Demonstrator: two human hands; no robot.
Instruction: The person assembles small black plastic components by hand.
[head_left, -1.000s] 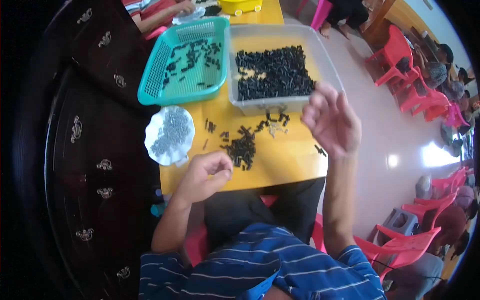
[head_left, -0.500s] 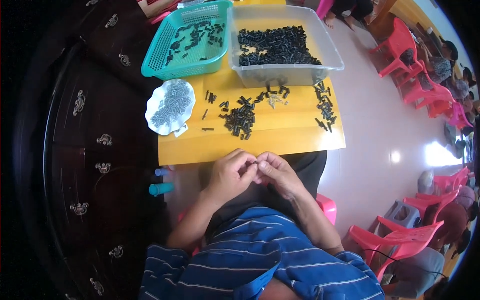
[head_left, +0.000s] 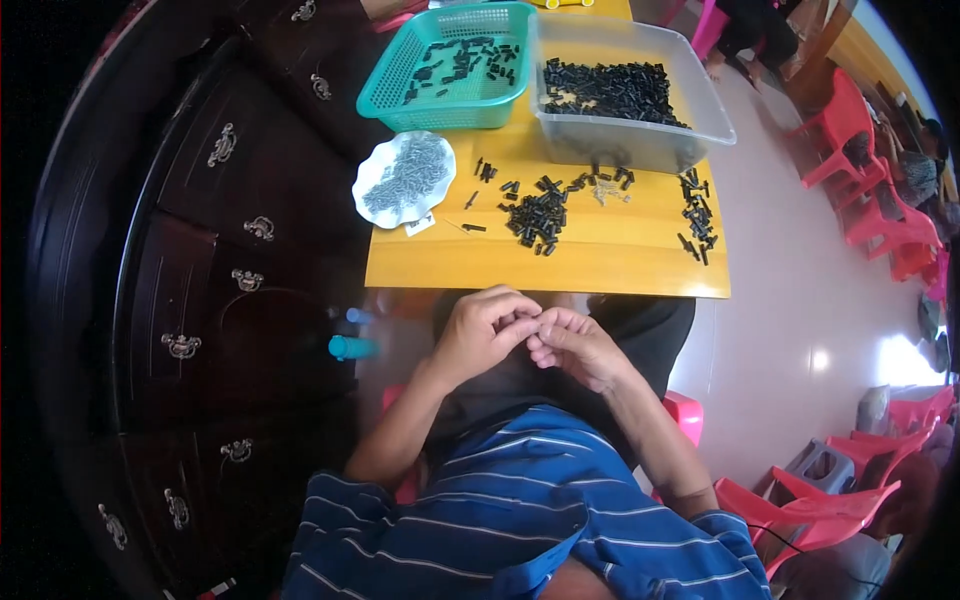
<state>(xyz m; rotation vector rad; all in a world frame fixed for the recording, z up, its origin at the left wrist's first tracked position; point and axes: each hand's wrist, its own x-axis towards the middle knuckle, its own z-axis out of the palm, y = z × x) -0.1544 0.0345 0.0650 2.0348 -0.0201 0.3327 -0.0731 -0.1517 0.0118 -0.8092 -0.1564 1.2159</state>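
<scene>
My left hand and my right hand meet over my lap, just off the table's near edge. Both are closed in a pinch, fingertips together; whatever lies between them is too small and covered to make out. Beyond them on the yellow table lies a pile of short black cylindrical parts. A smaller cluster of black parts is near the right edge. Between these sit some small tan pieces. On the left, a white scalloped dish holds many thin silvery pieces.
At the back stand a green perforated basket and a clear plastic bin, both with black parts inside. A dark drawer cabinet rises on the left. To the right are pink chairs with seated people. A teal bottle is below the table's left side.
The whole view has shifted, so the table and its contents sit farther right and slightly higher. My hands stay together, fingertips still meeting, with the left fingers a little straighter.
</scene>
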